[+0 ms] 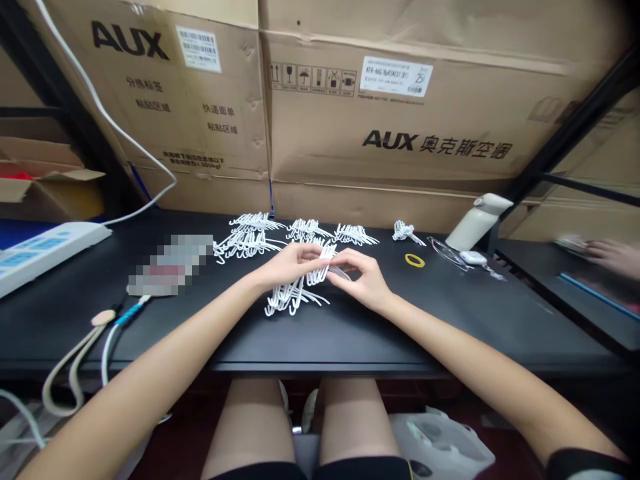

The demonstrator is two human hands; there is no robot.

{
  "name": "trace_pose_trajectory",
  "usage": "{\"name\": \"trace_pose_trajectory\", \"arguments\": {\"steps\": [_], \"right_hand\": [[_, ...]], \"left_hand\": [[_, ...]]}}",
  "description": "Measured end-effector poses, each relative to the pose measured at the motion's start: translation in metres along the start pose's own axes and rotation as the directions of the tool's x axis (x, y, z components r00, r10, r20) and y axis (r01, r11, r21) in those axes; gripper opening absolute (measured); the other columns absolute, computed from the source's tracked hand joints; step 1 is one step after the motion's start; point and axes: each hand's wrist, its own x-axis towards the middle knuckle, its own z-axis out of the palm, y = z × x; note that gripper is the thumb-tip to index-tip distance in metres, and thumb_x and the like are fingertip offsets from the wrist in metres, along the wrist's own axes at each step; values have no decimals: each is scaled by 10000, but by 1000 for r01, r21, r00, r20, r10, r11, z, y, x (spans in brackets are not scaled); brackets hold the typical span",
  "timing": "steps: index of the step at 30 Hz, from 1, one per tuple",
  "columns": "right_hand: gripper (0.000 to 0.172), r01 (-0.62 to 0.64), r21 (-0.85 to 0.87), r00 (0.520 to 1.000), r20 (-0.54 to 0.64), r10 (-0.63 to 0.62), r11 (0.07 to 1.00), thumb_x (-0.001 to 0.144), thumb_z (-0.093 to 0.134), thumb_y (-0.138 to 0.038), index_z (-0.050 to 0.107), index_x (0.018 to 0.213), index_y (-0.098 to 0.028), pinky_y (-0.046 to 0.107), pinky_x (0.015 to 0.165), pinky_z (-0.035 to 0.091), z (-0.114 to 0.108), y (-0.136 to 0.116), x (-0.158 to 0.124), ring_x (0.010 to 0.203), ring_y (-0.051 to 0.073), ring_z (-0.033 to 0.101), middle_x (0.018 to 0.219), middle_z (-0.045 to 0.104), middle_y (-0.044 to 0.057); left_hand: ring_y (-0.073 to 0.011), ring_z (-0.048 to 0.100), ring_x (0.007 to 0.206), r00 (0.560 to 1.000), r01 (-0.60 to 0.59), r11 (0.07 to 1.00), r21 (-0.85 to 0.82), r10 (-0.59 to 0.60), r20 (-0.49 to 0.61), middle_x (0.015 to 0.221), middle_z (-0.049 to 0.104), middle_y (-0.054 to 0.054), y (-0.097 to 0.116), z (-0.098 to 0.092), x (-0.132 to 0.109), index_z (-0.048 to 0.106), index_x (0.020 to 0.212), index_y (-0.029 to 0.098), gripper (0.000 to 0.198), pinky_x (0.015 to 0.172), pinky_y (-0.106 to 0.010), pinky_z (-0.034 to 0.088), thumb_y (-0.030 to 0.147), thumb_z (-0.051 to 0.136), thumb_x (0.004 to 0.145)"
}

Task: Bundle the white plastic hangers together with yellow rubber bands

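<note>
Over the middle of the black table, my left hand (290, 264) and my right hand (369, 279) meet at a small bundle of thin white hooks (320, 275). The left fingers and thumb close around its hooked side. My right fingers and thumb pinch its straight ends from the other side. Just below the hands lies a loose pile of white hooks (290, 299) with curled ends toward me. Farther back rest more groups of the same hooks: a large heap (247, 241) at the left, then two smaller bunches. A gathered white bunch (406, 231) lies apart at the right.
Right of my hands are a yellow ring (415, 261), glasses (447, 255), a white case (473, 259) and a pale bottle (477, 223). Leftward lie a blurred-out device (170, 267) with a cable and a power strip (55, 250). Cardboard (320, 133) stands behind. Another person's hand (613, 259) is far right.
</note>
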Motion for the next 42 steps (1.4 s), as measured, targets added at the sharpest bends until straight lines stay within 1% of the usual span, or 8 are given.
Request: {"name": "trace_pose_trajectory", "arguments": {"steps": [5,8,13,23,29,35,38,42], "right_hand": [[191,56,-16,997,59,-55,998,765,708,-313,660,914,-205,286,641,518,-2,-1,0,775,162,605,879,620,50],[183,57,-14,995,86,-55,998,784,692,-334,652,903,-201,284,641,508,-2,-1,1,786,163,595,870,612,48],[170,34,-56,998,56,-31,998,802,671,-349,637,867,-196,281,625,485,-1,-2,1,757,161,580,850,606,46],[158,110,-119,990,104,-98,987,814,656,-347,607,874,-210,314,698,488,-1,-3,1,750,168,559,819,588,34],[179,83,-131,992,107,-69,988,812,650,-360,593,877,-204,302,673,475,0,-4,2,722,164,546,803,575,31],[186,41,-108,997,77,-33,993,789,675,-348,591,852,-195,290,658,482,2,-2,0,705,152,562,797,604,22],[285,-13,-60,999,36,15,998,756,709,-371,576,940,-199,284,641,497,3,-1,-1,725,160,606,850,642,32],[469,-41,11,999,-16,41,999,779,689,-358,491,1178,-211,296,676,526,3,-1,-1,804,178,652,955,674,60]], "left_hand": [[-195,655,891,1000,4,1000,-22,-4,0,944,706,-74,2,1,0,656,920,152,336,798,-307,495,455,656,773],[-200,655,899,1000,2,999,-37,-1,9,953,706,-80,3,1,-1,663,916,151,343,814,-317,496,458,666,765],[-210,648,915,1000,-27,999,-42,26,-14,920,698,-66,1,2,0,679,916,155,371,837,-345,498,476,692,730],[-212,645,808,1000,-11,1000,7,11,-12,722,652,-43,6,7,-2,674,839,145,367,741,-339,504,496,672,732],[-213,641,799,999,-3,999,43,5,-43,709,634,-35,8,9,-2,659,792,146,365,708,-319,502,509,653,747],[-215,644,825,999,-24,999,31,25,-47,760,662,-46,9,9,-3,681,821,145,371,734,-321,503,508,647,752],[-220,648,860,998,-26,1000,7,26,-49,818,686,-53,10,9,-2,692,841,152,360,766,-333,503,499,645,758],[-215,648,899,997,-26,999,-36,23,-79,900,707,-71,9,7,-2,701,912,150,359,794,-320,489,478,643,777]]}}
